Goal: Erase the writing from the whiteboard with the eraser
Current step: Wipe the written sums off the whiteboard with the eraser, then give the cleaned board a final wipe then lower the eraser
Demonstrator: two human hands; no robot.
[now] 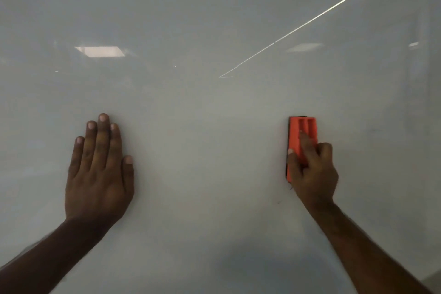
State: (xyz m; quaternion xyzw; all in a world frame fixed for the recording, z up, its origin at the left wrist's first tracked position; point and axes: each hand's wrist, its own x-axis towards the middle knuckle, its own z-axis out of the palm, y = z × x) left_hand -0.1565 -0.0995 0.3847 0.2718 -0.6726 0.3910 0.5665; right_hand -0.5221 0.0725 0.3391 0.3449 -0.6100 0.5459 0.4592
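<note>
no legible writing shows on the glossy whiteboard (214,138), only soft ceiling-light reflections (100,51) and a thin bright streak (317,15). the left hand (99,172) lies flat, fingers spread wide, on the board. the right hand (312,172) clasps a rectangular orange plastic eraser (303,129), pressed upright against the board's lower right.

A left hand (99,169) lies flat on the whiteboard (202,150), toward its left side, fingers pointing up. Well apart to the right, a right hand (312,172) presses an eraser (301,131) upright against the board, gripping its lower half.
</note>
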